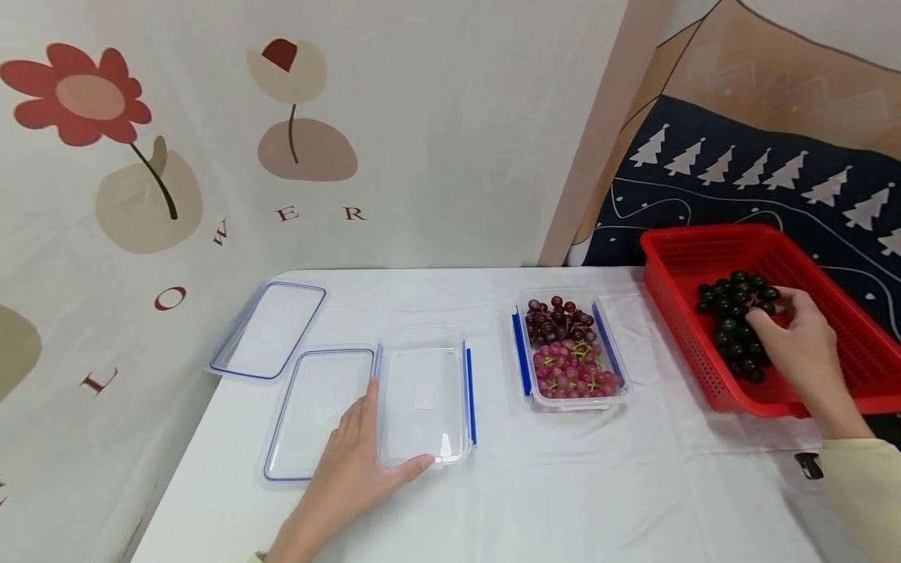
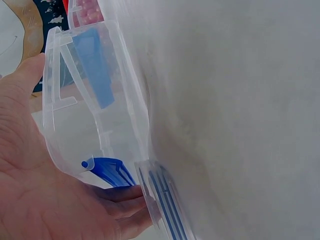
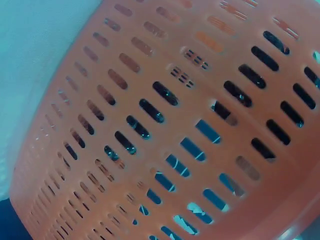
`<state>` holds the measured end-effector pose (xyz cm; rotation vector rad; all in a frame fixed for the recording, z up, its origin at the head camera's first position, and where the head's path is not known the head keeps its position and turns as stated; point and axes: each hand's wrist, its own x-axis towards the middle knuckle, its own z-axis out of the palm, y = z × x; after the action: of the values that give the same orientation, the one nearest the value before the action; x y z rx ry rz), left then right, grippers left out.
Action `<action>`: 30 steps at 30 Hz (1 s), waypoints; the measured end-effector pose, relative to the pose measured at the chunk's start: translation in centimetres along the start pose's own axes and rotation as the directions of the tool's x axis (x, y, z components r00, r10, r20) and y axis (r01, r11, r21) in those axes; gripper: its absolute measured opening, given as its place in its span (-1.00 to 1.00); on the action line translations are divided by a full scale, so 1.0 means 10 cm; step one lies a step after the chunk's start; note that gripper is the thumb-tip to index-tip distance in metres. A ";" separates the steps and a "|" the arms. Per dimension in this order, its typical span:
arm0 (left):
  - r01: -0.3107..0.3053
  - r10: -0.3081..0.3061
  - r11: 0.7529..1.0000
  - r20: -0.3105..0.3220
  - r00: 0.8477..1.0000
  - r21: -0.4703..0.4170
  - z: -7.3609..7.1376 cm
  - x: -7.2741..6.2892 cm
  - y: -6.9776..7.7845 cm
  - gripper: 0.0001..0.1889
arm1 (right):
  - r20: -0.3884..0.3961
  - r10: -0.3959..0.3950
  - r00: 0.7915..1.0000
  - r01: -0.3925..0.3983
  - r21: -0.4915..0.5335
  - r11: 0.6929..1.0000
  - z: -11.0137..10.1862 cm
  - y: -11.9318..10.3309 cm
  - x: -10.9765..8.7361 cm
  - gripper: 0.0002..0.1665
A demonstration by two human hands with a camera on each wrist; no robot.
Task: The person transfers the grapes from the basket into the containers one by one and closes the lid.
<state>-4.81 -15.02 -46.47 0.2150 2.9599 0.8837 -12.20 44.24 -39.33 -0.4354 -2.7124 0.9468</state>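
In the head view my right hand point(image 1: 802, 344) reaches into a red basket point(image 1: 676, 344) and pinches the top of a bunch of black grapes point(image 1: 735, 313). The right wrist view shows only the slotted basket wall point(image 3: 150, 100); hand and grapes are hidden there. My left hand point(image 1: 355, 457) rests against a clear plastic container point(image 1: 422, 407), fairly straight fingers along its left side, thumb at its front edge. In the left wrist view the container's wall point(image 2: 120, 115) and blue clip point(image 2: 107, 170) lie between thumb and fingers. Beneath those fingers is a blue-rimmed lid point(image 1: 324, 407).
Another clear container point(image 1: 580, 403) holds dark red grapes point(image 1: 559, 319) behind pink grapes point(image 1: 570, 367), between the left hand's container and the basket. A second lid point(image 1: 271, 328) lies at the table's back left corner. The white table point(image 1: 563, 485) meets a printed backdrop point(image 1: 450, 156).
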 end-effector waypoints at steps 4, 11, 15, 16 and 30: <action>0.000 0.000 1.000 -0.004 1.000 -0.009 0.00 0.00 0.00 0.48 | -0.038 0.019 0.999 -0.016 0.079 0.997 -0.02 -0.08 -0.03 -0.23; 0.018 -0.018 1.000 0.011 1.000 -0.014 -0.01 0.00 -0.01 0.50 | -0.079 -0.026 0.997 0.035 0.117 0.993 0.01 -0.26 -0.08 -0.34; 0.021 -0.021 1.000 0.023 1.000 -0.021 0.00 0.02 0.00 0.50 | -0.107 -0.043 0.993 0.054 0.107 0.993 0.01 -0.34 -0.09 -0.36; 0.019 -0.019 1.000 0.023 1.000 -0.020 0.00 0.02 0.00 0.50 | -0.111 -0.045 0.993 0.056 0.105 0.993 0.02 -0.35 -0.09 -0.36; 0.032 -0.030 0.999 0.054 0.998 -0.028 -0.06 0.01 0.02 0.51 | -0.089 -0.105 0.990 0.125 0.253 0.959 0.11 -0.57 -0.18 -0.60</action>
<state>-4.93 -15.21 -45.86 0.1884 2.8910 0.9017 -12.03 38.74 -36.75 -0.2534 -2.4711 1.2041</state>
